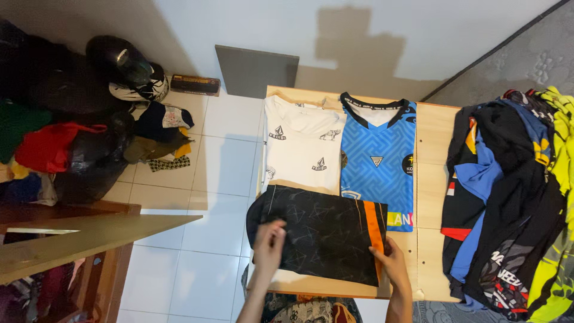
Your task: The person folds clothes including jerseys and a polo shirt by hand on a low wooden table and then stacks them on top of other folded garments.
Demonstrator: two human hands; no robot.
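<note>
At the near edge of the wooden bench (431, 179), both hands rest on a black garment (326, 236) with an orange side stripe, which lies folded into a rough rectangle. The left hand (269, 244) presses its left part, fingers together and flat on the cloth; the right hand (391, 258) holds the lower right corner by the stripe, fingers closed on the fabric edge (the thumb side is hard to make out).

Beyond it, two shirts lie side by side, already folded: a white shirt (302, 146) with small dark emblems and a blue patterned jersey (379, 161) with a dark collar. A heap of unfolded clothes (508, 191), black, blue, red and yellow-green, covers the right end of the bench. On the tiled floor (221, 167) to the left sit a helmet (128, 69) and loose clothing.

By my reading, the step in hand is the folding of the black garment, midway, with its sides tucked and the length not yet doubled. The next move seems to call for a firm pinch at both near corners and an even lift, so the layers do not slide apart.
</note>
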